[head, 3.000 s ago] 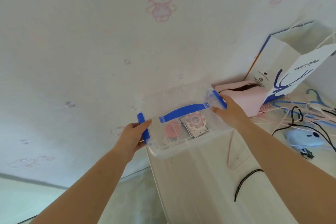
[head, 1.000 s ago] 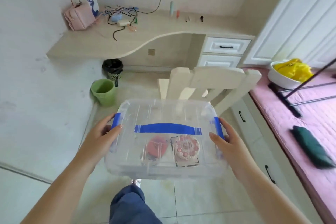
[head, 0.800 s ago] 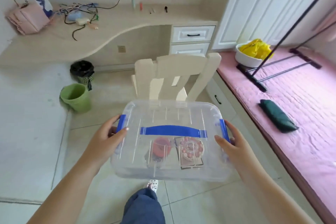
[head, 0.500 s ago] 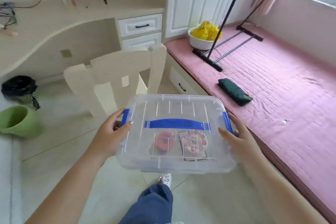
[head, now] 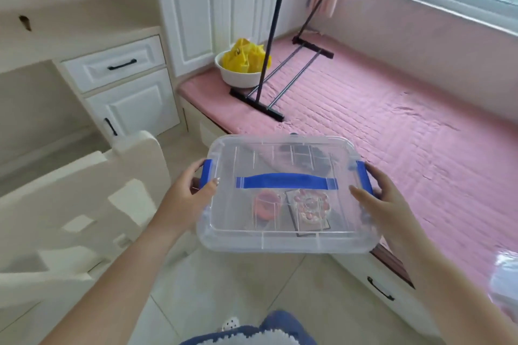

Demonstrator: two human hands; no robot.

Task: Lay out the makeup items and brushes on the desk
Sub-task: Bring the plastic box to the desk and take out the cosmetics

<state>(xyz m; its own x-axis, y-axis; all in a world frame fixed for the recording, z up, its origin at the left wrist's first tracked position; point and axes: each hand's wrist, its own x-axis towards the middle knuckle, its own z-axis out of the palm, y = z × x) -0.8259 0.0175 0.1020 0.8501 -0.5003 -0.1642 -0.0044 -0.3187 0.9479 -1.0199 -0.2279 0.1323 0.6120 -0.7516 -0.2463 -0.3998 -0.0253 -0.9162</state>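
Note:
I carry a clear plastic box [head: 238, 221] with a blue lid handle [head: 286, 181] and blue side clips, held level above the floor. My left hand [head: 187, 199] grips its left end, thumb on the lid by the clip. At the right end my right hand [head: 384, 204] holds the other clip side. Through the lid I see a round pink compact [head: 266, 203] and a flower-patterned makeup case [head: 309, 207]. The desk [head: 56, 36] lies at the upper left, well away from the box.
A cream wooden chair [head: 84, 196] stands close on the left. White drawers [head: 117, 64] sit under the desk end. On the right is a pink padded bench [head: 406, 131] with a black rack [head: 269, 70] and a white bowl of yellow bags [head: 241, 67]. Tiled floor below.
I took the box off the desk corner and turned right with it. The desk has slid to the far left and the pink bench now fills the right. Both hands keep their hold.

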